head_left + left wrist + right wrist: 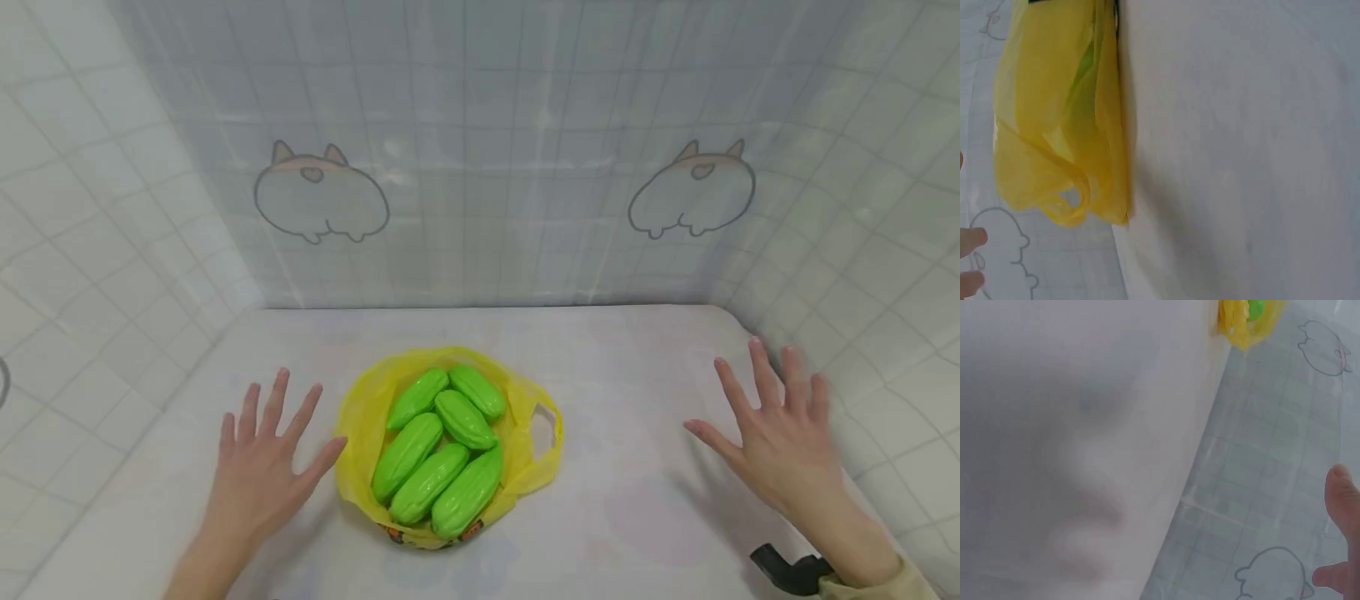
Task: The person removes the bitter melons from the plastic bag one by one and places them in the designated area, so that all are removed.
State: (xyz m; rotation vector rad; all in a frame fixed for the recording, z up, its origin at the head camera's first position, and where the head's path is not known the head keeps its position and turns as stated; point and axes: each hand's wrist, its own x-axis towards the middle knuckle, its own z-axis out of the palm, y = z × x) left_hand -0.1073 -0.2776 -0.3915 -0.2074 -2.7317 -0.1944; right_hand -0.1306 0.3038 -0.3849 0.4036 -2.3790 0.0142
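A yellow plastic bag (536,475) stands with its mouth spread wide, left of the table's middle. Inside lie several glossy green vegetables (465,492), ribbed and oblong like small melons or cucumbers. My left hand (262,475) hovers just left of the bag, fingers spread straight, thumb tip right by the bag's edge. Far to the right, my right hand (783,442) is held over the table with fingers splayed, holding nothing. The left wrist view shows the side of the bag (1041,150), a green shape showing through it.
The white table (600,517) has its far edge against a hanging curtain (495,167) with a grid pattern and two cartoon animal drawings. Similar grid sheets (82,250) flank it left and right. A black strap-like piece (791,573) sits at the right wrist.
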